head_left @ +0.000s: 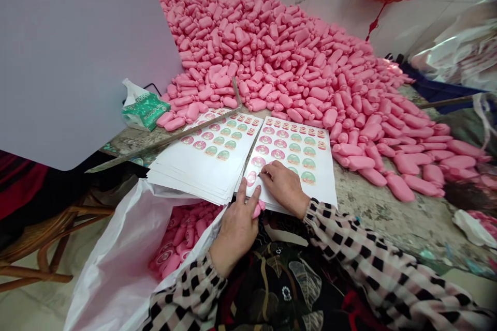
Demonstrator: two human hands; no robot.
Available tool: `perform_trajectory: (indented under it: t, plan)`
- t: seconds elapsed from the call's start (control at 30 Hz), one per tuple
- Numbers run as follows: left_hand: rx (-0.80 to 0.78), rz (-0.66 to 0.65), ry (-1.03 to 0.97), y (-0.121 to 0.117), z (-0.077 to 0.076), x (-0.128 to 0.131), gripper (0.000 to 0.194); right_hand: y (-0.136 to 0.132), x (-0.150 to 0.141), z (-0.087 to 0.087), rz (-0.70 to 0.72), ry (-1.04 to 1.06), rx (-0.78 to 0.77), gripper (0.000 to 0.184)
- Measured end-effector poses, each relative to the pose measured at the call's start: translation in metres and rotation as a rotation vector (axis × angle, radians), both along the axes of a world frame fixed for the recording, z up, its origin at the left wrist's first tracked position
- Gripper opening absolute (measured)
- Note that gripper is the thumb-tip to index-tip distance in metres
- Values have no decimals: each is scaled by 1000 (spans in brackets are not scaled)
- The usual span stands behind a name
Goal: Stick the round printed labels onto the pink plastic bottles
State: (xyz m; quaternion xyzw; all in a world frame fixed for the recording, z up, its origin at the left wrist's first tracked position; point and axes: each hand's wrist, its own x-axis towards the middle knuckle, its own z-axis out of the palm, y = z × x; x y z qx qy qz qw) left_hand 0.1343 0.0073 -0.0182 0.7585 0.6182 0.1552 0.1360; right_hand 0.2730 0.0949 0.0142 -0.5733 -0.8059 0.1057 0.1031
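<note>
My left hand (pixel 237 225) is closed round a small pink plastic bottle (pixel 258 210), most of which is hidden by the palm and fingers. Its fingertips rest by the near edge of a white sticker sheet (pixel 264 194). My right hand (pixel 285 187) lies over that sheet, thumb and forefinger pinched at the edge of a pink oval sticker (pixel 251 179) in the lower left corner. Whether the sticker has come off its backing is hard to see. Rows of pink and green round stickers and small red ones cover the sheet.
A stack of sticker sheets (pixel 194 168) lies to the left under a thin strip (pixel 166 142). Behind is a large heap of pink bottles (pixel 272 51). A white bag (pixel 116 248) with bottles inside hangs open below. A green tissue pack (pixel 144 111) stands near a grey panel (pixel 77 51).
</note>
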Motion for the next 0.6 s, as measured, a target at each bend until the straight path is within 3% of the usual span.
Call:
perform_trajectory:
  t: [0.27,0.6]
  plan:
    - [-5,-1,13,0,-3,1,69,0,0,-1,-18,52,6,22]
    - [14,2,32,0,-4,2,70,-8,-5,-9,-127,230,-117,19]
